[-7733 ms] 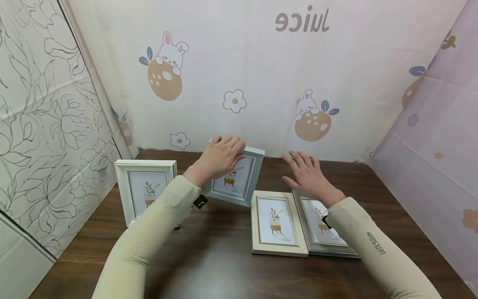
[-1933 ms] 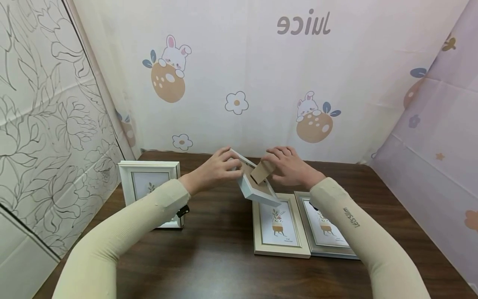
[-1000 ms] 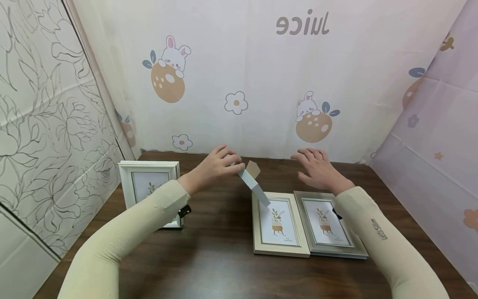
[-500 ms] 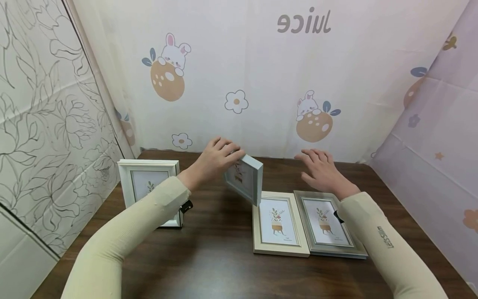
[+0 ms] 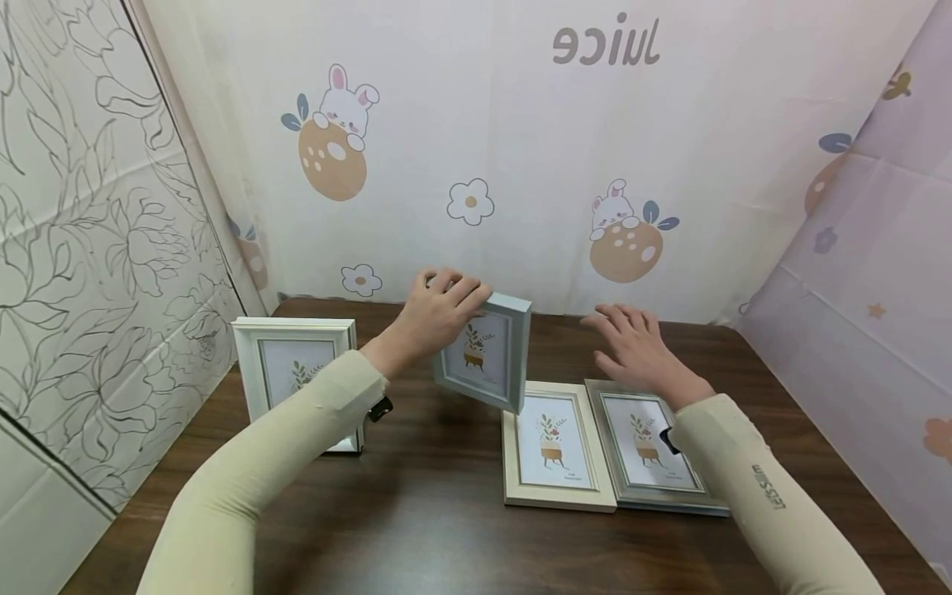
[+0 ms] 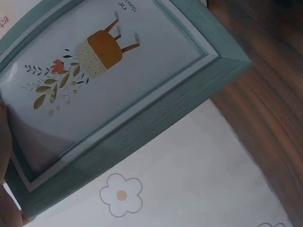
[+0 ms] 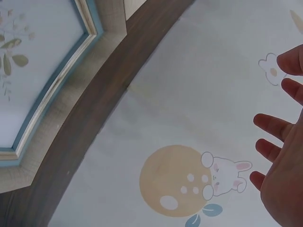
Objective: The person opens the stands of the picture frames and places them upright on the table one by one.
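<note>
My left hand (image 5: 435, 318) grips the top edge of a blue-green picture frame (image 5: 479, 351), holding it upright with its front turned toward me. In the left wrist view the same picture frame (image 6: 142, 125) fills much of the picture, with its printed plant-pot card behind the glass. My right hand (image 5: 632, 351) hovers with spread fingers above the far end of a silver-grey picture frame (image 5: 621, 471), touching nothing. Beside it a cream picture frame (image 5: 513, 475) lies face up. A white picture frame (image 5: 256, 388) stands upright at the left, partly hidden by my left sleeve.
The frames are on a dark wooden table (image 5: 416, 529). A printed curtain (image 5: 521, 149) with rabbits and oranges hangs along the back edge, and a flower-line panel (image 5: 104, 248) rises at the left.
The blue-green frame has turned from its back, with the stand showing, to its front. My right hand has let go of the stand and moved right; my left hand keeps its grip.
</note>
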Motion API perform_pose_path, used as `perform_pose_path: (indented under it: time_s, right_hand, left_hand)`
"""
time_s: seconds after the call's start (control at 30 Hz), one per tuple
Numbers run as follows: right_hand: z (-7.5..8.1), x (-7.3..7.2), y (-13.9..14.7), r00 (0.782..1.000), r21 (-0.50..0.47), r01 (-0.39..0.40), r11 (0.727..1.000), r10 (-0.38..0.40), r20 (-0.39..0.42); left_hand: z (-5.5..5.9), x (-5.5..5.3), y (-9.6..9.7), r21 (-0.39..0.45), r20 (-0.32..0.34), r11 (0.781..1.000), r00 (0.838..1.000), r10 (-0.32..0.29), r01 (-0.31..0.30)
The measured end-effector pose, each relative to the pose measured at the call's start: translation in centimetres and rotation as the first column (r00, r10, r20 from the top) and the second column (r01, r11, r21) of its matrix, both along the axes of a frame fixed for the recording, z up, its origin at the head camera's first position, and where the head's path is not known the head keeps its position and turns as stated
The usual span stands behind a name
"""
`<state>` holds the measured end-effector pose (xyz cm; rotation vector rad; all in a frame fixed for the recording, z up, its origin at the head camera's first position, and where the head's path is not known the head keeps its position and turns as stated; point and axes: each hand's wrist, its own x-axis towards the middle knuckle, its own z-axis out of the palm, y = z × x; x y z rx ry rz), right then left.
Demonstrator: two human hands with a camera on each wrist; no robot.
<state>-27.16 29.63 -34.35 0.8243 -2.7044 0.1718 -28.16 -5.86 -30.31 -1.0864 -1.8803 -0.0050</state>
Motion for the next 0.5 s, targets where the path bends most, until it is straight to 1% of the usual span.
perform_pose_path:
  time_s: [0.1,0.23,0.37,0.5]
  right_hand:
    - [-0.12,0.27,-0.23,1.0,-0.005,-0.001,1.0,0.001,-0.001]
    - [-0.35,0.57,-0.35,1.0,-0.006,-0.002,1.0,0.002,0.011]
    - [-0.42,0.79,-0.53,1.0,-0.006,-0.004,1.0,0.004,0.018]
    - [-0.38,0.95,-0.7,1.0,-0.009,-0.01,1.0,0.01,0.013]
  left_hand:
    - [0.02,0.04,0.27,-0.011,0.046,1.0,0.999,0.011,-0.01]
    - [-0.05,0.11,0.53,-0.019,0.11,1.0,0.994,0.022,-0.02]
    - [0.0,0.21,0.62,-0.03,0.137,0.999,0.99,0.042,-0.038]
    - [0.06,0.28,0.63,-0.04,0.143,0.998,0.988,0.054,-0.049]
